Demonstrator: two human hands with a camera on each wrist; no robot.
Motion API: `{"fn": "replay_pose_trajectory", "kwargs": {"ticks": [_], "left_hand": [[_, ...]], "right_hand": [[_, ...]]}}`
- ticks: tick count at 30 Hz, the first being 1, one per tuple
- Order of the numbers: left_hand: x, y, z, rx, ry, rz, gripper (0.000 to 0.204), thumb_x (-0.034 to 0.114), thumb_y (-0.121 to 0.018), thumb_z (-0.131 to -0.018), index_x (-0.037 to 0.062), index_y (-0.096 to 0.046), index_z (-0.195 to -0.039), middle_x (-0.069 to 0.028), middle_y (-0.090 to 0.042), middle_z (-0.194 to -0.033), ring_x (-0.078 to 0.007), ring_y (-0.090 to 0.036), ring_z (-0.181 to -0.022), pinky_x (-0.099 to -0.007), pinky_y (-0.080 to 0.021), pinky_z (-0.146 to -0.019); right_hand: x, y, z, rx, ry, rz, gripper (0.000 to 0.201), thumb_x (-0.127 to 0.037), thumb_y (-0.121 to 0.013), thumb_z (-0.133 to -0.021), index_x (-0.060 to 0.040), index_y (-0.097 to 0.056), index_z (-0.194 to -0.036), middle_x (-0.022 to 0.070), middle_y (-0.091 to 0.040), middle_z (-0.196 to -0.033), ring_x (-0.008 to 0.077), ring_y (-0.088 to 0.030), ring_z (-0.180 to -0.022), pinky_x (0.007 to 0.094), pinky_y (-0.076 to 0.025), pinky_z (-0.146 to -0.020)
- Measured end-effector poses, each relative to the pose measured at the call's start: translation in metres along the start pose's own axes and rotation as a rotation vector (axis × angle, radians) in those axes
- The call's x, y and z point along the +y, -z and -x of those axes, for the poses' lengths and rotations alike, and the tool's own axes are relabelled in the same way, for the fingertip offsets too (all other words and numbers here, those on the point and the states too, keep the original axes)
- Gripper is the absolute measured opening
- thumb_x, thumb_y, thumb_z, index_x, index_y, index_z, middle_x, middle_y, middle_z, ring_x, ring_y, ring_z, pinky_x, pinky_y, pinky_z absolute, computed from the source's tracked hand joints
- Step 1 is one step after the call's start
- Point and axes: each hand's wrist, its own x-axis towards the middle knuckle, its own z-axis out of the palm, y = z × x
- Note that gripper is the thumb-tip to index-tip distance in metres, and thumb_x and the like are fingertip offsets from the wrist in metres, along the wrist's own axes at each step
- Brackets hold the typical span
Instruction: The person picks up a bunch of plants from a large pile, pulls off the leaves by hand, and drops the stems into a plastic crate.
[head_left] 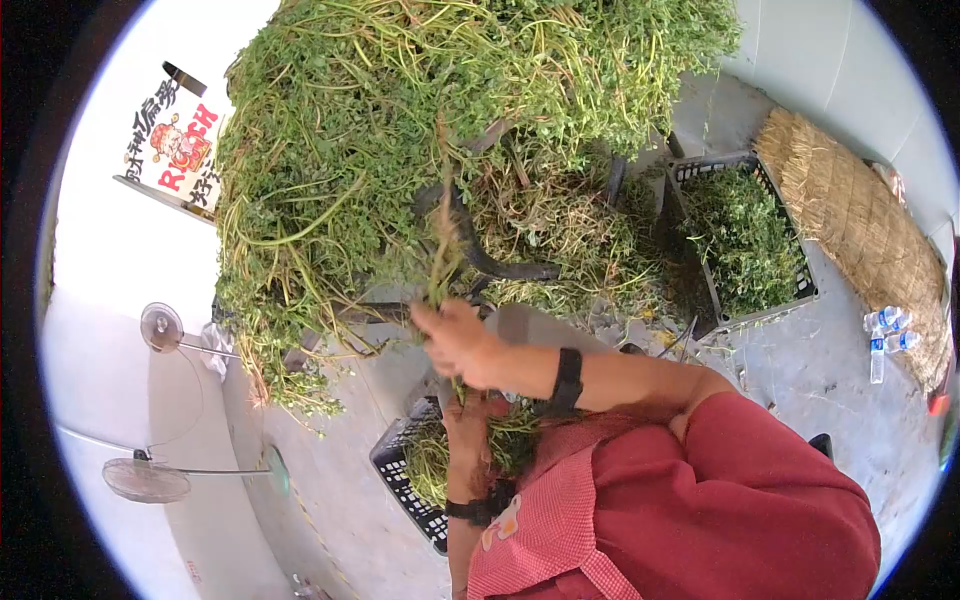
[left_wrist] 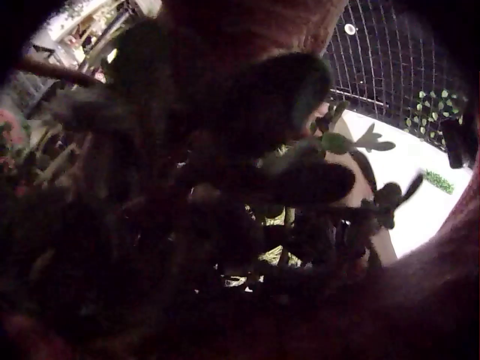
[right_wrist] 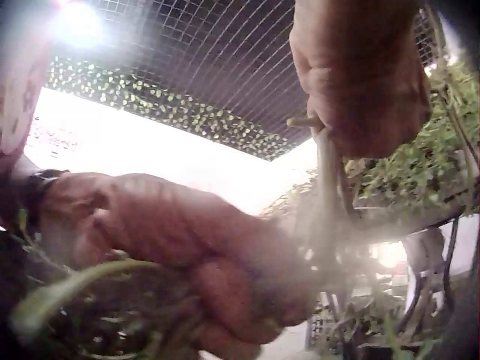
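Observation:
My right hand grips a few long green stems at the front edge of a big heap of leafy greens. In the right wrist view its curled fingers close round the stems, with one cut end poking out beside them. Just below it is my left hand, fingers curled round a bunch of leafy stems. Dark, spoon-shaped leaves crowd the left wrist view and hide most of that hand. Under the hands stands a black plastic crate with greens in it.
The heap of greens lies piled high in front, with wilted stems beneath it. A second crate of greens stands at right, near a rolled straw mat and plastic bottles. Two fans stand left.

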Motion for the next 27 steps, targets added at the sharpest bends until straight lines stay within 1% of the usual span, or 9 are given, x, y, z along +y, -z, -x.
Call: {"fn": "replay_pose_trajectory", "kwargs": {"ticks": [4,7,12,19,21,23,24,25,27], "left_hand": [[-0.106,0.088,-0.03,-0.07,0.248,-0.042,0.028,0.014,-0.048,-0.091,0.0052,-0.045,-0.117,-0.0036,-0.057,-0.084,-0.0127,-0.055,-0.065,-0.025,-0.044,-0.054],[-0.041,0.069,0.019,-0.143,0.275,0.239,0.023,0.017,-0.05,-0.09,0.0067,-0.047,-0.111,-0.0038,-0.056,-0.084,-0.013,-0.053,-0.063,-0.0254,-0.042,-0.054],[0.009,0.03,0.022,-0.254,-0.012,0.353,0.019,0.025,-0.06,-0.087,0.0061,-0.057,-0.087,0.0024,-0.047,-0.061,-0.0096,-0.043,-0.053,-0.0241,-0.035,-0.049],[0.002,0.02,0.006,-0.076,0.047,0.172,0.016,0.021,-0.061,-0.086,0.006,-0.056,-0.082,0.0015,-0.046,-0.063,-0.0085,-0.037,-0.051,-0.0235,-0.032,-0.048],[-0.035,0.03,-0.012,-0.003,-0.056,0.041,0.018,0.023,-0.059,-0.087,0.0055,-0.054,-0.092,-0.0007,-0.051,-0.078,-0.0103,-0.045,-0.064,-0.0233,-0.038,-0.059],[-0.049,0.04,-0.014,0.065,-0.163,-0.091,0.023,0.024,-0.056,-0.089,0.0051,-0.052,-0.102,-0.0029,-0.056,-0.093,-0.0121,-0.053,-0.077,-0.023,-0.044,-0.069],[-0.048,0.046,-0.015,0.043,-0.142,-0.037,0.023,0.024,-0.056,-0.089,0.0056,-0.052,-0.102,-0.0028,-0.056,-0.094,-0.0124,-0.054,-0.077,-0.0238,-0.044,-0.069],[-0.047,0.052,-0.017,0.025,-0.126,0.02,0.023,0.024,-0.056,-0.089,0.006,-0.052,-0.102,-0.0026,-0.056,-0.094,-0.0126,-0.054,-0.078,-0.0245,-0.045,-0.069],[-0.048,0.068,-0.014,-0.002,-0.078,0.134,0.023,0.024,-0.056,-0.089,0.0069,-0.052,-0.102,-0.0022,-0.056,-0.094,-0.0131,-0.054,-0.078,-0.026,-0.046,-0.069]], "right_hand": [[0.037,-0.018,0.019,-0.064,-0.081,0.139,0.032,-0.038,-0.054,-0.087,-0.0066,-0.056,-0.082,0.0023,-0.043,-0.053,0.0138,-0.039,-0.041,0.0314,-0.029,-0.037],[0.038,-0.023,0.038,-0.33,0.219,0.339,0.034,-0.04,-0.055,-0.089,-0.0067,-0.055,-0.085,-0.0062,-0.035,-0.05,0.0056,-0.03,-0.037,0.0236,-0.023,-0.034],[-0.026,0.014,0.006,-0.17,-0.066,-0.178,0.034,-0.042,-0.051,-0.091,-0.009,-0.051,-0.084,-0.0065,-0.029,-0.05,0.0057,-0.026,-0.038,0.0232,-0.021,-0.034],[-0.021,0.048,0.001,-0.024,-0.089,-0.301,0.026,-0.036,-0.051,-0.091,-0.0114,-0.048,-0.086,-0.0047,-0.029,-0.05,0.0065,-0.028,-0.039,0.023,-0.019,-0.034],[-0.008,0.019,0.016,-0.027,-0.028,0.25,0.026,-0.034,-0.051,-0.091,-0.0098,-0.051,-0.082,0.0034,-0.035,-0.047,0.0154,-0.037,-0.04,0.0312,-0.027,-0.035],[0.036,0.002,0.026,-0.32,0.554,0.995,0.032,-0.034,-0.052,-0.089,-0.0044,-0.052,-0.079,0.0138,-0.042,-0.049,0.0277,-0.046,-0.045,0.041,-0.037,-0.045],[0.05,-0.01,0.043,-0.369,0.654,0.85,0.039,-0.036,-0.052,-0.088,0.0009,-0.053,-0.075,0.0204,-0.046,-0.054,0.0345,-0.052,-0.055,0.0449,-0.041,-0.057],[0.079,-0.01,0.047,-0.348,0.612,1.156,0.04,-0.036,-0.049,-0.09,0.0017,-0.057,-0.079,0.0195,-0.055,-0.063,0.0314,-0.058,-0.064,0.0419,-0.044,-0.06],[0.045,-0.038,0.087,-0.689,0.149,0.634,0.049,-0.044,-0.046,-0.089,-0.001,-0.057,-0.07,0.0189,-0.058,-0.065,0.0324,-0.06,-0.065,0.0465,-0.044,-0.068]]}}
